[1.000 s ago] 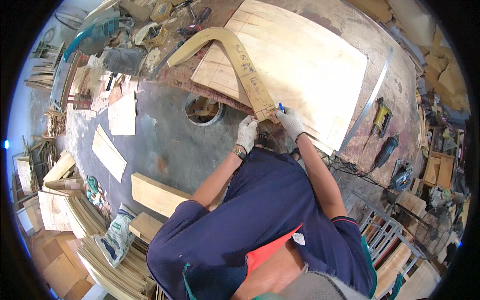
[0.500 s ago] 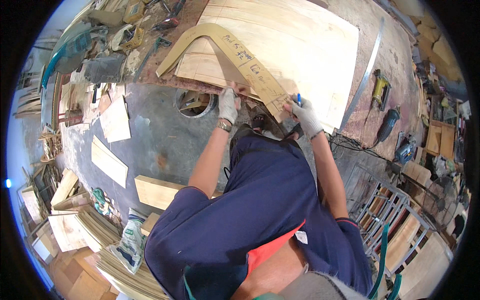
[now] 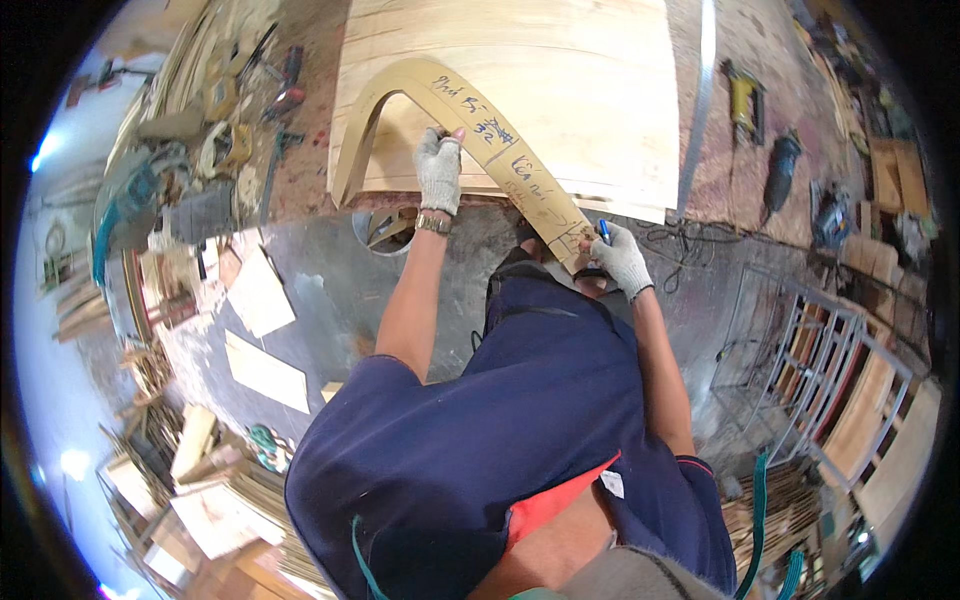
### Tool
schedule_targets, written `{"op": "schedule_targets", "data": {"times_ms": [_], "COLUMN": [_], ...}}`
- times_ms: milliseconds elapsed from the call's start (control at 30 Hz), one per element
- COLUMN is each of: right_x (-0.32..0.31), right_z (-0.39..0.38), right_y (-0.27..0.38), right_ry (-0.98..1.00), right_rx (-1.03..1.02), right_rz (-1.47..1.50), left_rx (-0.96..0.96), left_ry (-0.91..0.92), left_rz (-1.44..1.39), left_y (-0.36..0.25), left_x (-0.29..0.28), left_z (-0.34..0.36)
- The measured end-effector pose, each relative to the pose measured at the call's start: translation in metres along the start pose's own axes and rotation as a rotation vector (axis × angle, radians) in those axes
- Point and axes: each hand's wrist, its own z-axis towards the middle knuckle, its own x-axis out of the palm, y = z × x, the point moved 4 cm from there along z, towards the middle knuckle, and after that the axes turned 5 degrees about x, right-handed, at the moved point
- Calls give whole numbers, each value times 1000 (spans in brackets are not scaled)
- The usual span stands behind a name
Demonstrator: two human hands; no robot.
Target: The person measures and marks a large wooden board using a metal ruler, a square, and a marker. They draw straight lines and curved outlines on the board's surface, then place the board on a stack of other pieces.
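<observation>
A curved, L-shaped wooden template [image 3: 408, 75] with handwriting on it lies slanting over a large pale plywood sheet [image 3: 590, 110] on the bench. My left hand [image 3: 439, 170], in a knitted glove and with a watch at the wrist, grips the inner edge of the template near its middle. My right hand [image 3: 613, 260], also gloved, grips the template's lower right end and holds a blue pen [image 3: 604, 231] upright. That end of the template hangs past the sheet's front edge, above the floor and my feet.
A metal straightedge [image 3: 700, 90], yellow power tool [image 3: 742, 105] and dark power tool [image 3: 781, 175] lie right on the bench [image 3: 640, 210]. Tools [image 3: 285, 100] clutter the left. Wood offcuts [image 3: 265, 370] lie on the floor, a round metal ring [image 3: 388, 246] beneath the bench, a metal frame [image 3: 830, 370] at right.
My left hand has moved up and away from the template's end to its middle. The template's end shifted right, my right hand with it. The view has turned toward the bench.
</observation>
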Motion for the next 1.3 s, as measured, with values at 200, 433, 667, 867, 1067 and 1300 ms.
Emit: {"op": "schedule_targets", "data": {"times_ms": [200,433,667,867,1067,1300], "right_x": [-65,-150,-165,-168,-152,-168], "right_z": [-37,-116,-212,-280,-309,-340], "right_y": [-40,-164,-349,-437,-466,-438], "right_ry": [-8,-270,-671,-1002,-1407,-1494], "right_rx": [-50,-13,77,-84,174,418], "right_rz": [114,200,1324,1461,1282,1039], "left_rx": [-207,-47,-37,269,449,454], "left_ry": [298,177,574,1008,1446,1765], "left_rz": [-635,-313,-278,-105,692,538], "left_y": [-26,-48,-4,7,50,70], "left_x": [77,180,340,438,462,517], "left_z": [-22,-59,-201,-383,-478,-545]}}
